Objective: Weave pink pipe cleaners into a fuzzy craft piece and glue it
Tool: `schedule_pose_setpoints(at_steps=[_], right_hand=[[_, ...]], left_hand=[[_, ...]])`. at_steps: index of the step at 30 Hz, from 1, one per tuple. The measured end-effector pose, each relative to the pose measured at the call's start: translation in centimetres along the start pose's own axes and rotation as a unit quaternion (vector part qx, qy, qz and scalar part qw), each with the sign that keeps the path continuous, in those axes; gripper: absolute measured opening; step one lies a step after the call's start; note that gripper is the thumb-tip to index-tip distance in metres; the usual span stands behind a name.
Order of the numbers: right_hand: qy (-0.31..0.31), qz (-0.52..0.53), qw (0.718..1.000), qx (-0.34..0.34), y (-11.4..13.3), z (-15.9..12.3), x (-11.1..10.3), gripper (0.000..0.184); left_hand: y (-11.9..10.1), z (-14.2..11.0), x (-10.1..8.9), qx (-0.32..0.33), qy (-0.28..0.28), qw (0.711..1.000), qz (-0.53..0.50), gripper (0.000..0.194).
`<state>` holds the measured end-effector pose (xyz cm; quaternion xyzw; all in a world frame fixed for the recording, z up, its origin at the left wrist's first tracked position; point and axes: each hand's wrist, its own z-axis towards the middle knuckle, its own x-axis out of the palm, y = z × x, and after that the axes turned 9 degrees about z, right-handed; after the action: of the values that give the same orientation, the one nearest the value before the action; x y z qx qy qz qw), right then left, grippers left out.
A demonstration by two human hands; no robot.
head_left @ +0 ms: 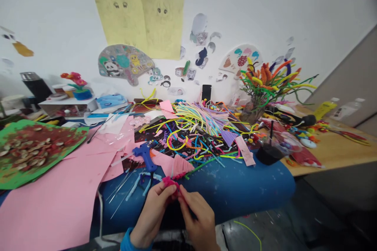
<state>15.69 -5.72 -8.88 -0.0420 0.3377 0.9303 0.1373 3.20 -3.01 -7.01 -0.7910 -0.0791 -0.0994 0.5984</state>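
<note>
A small fuzzy magenta piece (169,182) sits pinched between the fingertips of a person's two bare hands, over the near side of a blue-covered table (259,188). It lies at the far ends of the fingers, mostly on the left hand's (155,206) side, with the left thumb laid across its near face. The right hand (199,211) meets it from the right, fingers drawn narrow on its edge. The left hand appears the nearer to its bulk. Which way the long axis runs cannot be told, as the fingers cover much of it.

What shows of the piece is bright, soft-looking and bunched, its outline uneven, like fuzzy stems gathered tight. Just beyond lies a paler pink ridged wedge (180,166), its tip toward the right and a darker pink fringe along its near edge; whether it touches the held piece is unclear.

To the left, a blue glue gun (145,155) rests near several thin metal rods (120,190) and a broad sheet of pink paper (55,200). On the far side, a heap of pastel and neon fuzzy stems (203,117) spreads over the table.
</note>
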Motion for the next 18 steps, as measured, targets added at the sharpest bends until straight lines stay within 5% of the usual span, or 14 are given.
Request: schedule_pose_setpoints(at_steps=[9, 18], right_hand=[[-0.037, -0.035, 0.999, 0.0, 0.36, -0.27, 0.46, 0.025], [0.012, -0.093, 0.994, -0.051, 0.02, -0.04, -0.1, 0.024]], left_hand=[[0.54, -0.36, 0.34, 0.008, -0.031, 0.999, -0.016, 0.037], [0.14, 0.56, -0.38, 0.023, 0.03, 0.997, 0.074, 0.035]])
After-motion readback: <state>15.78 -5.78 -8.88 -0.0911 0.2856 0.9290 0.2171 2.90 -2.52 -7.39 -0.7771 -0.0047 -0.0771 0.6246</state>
